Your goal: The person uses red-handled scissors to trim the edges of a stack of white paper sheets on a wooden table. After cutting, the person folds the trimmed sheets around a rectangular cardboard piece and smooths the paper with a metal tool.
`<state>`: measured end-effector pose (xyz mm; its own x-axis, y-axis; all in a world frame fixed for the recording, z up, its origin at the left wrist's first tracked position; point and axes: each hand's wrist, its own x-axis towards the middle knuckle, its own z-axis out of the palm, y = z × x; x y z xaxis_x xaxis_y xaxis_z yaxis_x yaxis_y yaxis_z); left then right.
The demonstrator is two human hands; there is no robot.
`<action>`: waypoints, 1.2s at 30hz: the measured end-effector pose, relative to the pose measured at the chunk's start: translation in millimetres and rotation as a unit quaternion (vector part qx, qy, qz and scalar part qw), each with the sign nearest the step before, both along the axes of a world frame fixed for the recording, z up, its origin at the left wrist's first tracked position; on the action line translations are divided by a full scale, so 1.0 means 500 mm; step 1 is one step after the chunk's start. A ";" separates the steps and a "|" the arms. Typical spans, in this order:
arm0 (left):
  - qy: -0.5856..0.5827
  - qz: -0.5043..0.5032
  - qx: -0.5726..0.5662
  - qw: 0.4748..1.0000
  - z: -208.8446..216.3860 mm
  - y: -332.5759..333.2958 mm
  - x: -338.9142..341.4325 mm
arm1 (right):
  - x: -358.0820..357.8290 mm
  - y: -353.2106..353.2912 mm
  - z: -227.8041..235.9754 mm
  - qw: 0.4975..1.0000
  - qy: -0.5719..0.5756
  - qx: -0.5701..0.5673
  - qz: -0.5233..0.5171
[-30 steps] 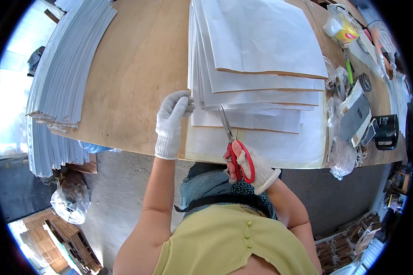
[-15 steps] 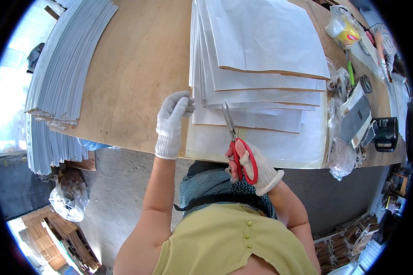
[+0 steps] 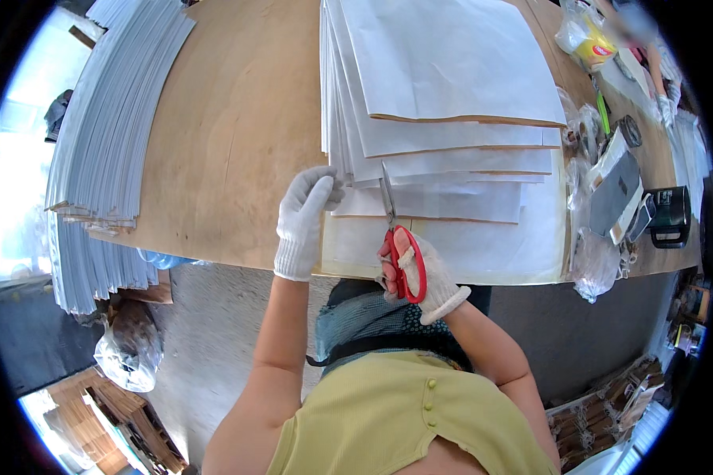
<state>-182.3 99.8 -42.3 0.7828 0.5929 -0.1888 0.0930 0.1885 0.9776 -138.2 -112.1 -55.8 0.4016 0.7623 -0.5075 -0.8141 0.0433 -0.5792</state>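
Observation:
Red-handled scissors (image 3: 409, 271) are in my right hand (image 3: 433, 281), which wears a white glove with bare fingertips showing. Their blades point away from me over the lower sheets and look almost together. My left hand (image 3: 303, 214), in a white knitted glove, has its fingers curled and thumb pressed in at the left edge of the stack. Whatever those fingers hold, if anything, is too small to make out. The stack of large white paper pieces with brown undersides (image 3: 459, 71) lies fanned in steps, on top of a flat white sheet (image 3: 451, 247).
A tall row of folded white paper (image 3: 123, 119) stands along the table's left side. On the right are a dark mug (image 3: 668, 218), a grey flat panel (image 3: 615, 198), tape roll (image 3: 630, 131) and plastic bags (image 3: 596, 265). Another person's gloved hand (image 3: 665, 111) shows at far right.
The scissor blades have come closer together, and my right hand has moved slightly left and away from me. My left hand stays curled beside the stack. The whole view has shifted a little.

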 end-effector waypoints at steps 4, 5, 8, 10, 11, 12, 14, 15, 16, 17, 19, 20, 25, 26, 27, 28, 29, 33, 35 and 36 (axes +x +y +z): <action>0.012 -0.018 0.010 1.000 0.003 -0.005 0.002 | 0.001 -0.004 -0.006 1.000 -0.013 0.018 -0.013; 0.012 -0.024 0.006 1.000 0.002 -0.005 0.003 | 0.004 -0.004 -0.005 1.000 -0.024 0.008 -0.008; 0.015 -0.041 0.005 0.999 0.010 -0.013 0.008 | 0.010 -0.004 0.004 0.999 -0.041 -0.018 0.003; 0.021 -0.049 0.004 0.999 0.019 -0.020 0.013 | 0.010 -0.005 0.011 0.999 -0.029 -0.029 0.004; 0.026 -0.051 0.002 0.998 0.024 -0.023 0.017 | 0.010 -0.007 0.009 1.000 -0.017 -0.012 0.005; 0.031 -0.053 0.000 0.998 0.030 -0.024 0.020 | 0.011 -0.012 0.004 1.000 -0.004 0.005 0.006; 0.043 -0.077 -0.025 0.996 0.052 -0.021 0.031 | 0.007 -0.019 0.002 0.999 0.028 0.021 0.002; 0.050 -0.090 -0.037 0.994 0.060 -0.020 0.038 | -0.002 -0.026 0.004 0.999 0.050 0.019 -0.003; 0.079 -0.124 -0.058 0.987 0.067 -0.012 0.048 | -0.010 -0.031 0.007 0.997 0.070 0.021 -0.005; 0.106 -0.156 -0.082 0.979 0.073 0.000 0.062 | -0.015 -0.043 0.024 0.999 0.037 -0.005 0.017; 0.178 -0.244 -0.046 0.952 0.095 0.023 0.099 | -0.031 -0.073 0.021 0.997 -0.022 0.013 0.068; 0.217 -0.300 0.010 0.929 0.117 0.033 0.127 | -0.036 -0.089 0.021 0.994 -0.054 0.016 0.093; -0.099 -0.496 0.193 0.841 0.308 0.078 0.282 | -0.050 -0.156 0.024 0.991 -0.054 -0.025 0.122; -0.128 -0.453 0.251 0.846 0.342 0.078 0.333 | -0.052 -0.165 0.025 0.994 -0.045 -0.018 0.102; -0.154 -0.407 0.308 0.846 0.369 0.076 0.389 | -0.050 -0.174 0.022 0.996 -0.038 -0.009 0.078; -0.162 -0.315 0.393 0.849 0.430 0.113 0.394 | -0.039 -0.159 0.030 0.994 -0.038 0.022 0.095; -0.194 -0.263 0.442 0.835 0.426 0.119 0.461 | -0.035 -0.167 0.032 0.996 -0.055 -0.019 0.061; -0.260 -0.080 0.593 0.758 0.397 0.117 0.548 | -0.003 -0.174 0.045 0.993 -0.117 -0.012 -0.007; -0.271 -0.109 0.598 0.747 0.307 0.063 0.553 | 0.024 -0.188 0.031 0.993 -0.095 -0.007 -0.071; -0.259 -0.144 0.598 0.745 0.263 0.037 0.534 | 0.035 -0.187 0.026 0.992 -0.082 0.005 -0.095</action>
<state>84.7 118.2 89.3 0.6943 -0.1117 0.7110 -0.4857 -0.8017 0.3484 -120.7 -205.7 -42.5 0.6159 0.6692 -0.4156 -0.6847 0.1939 -0.7025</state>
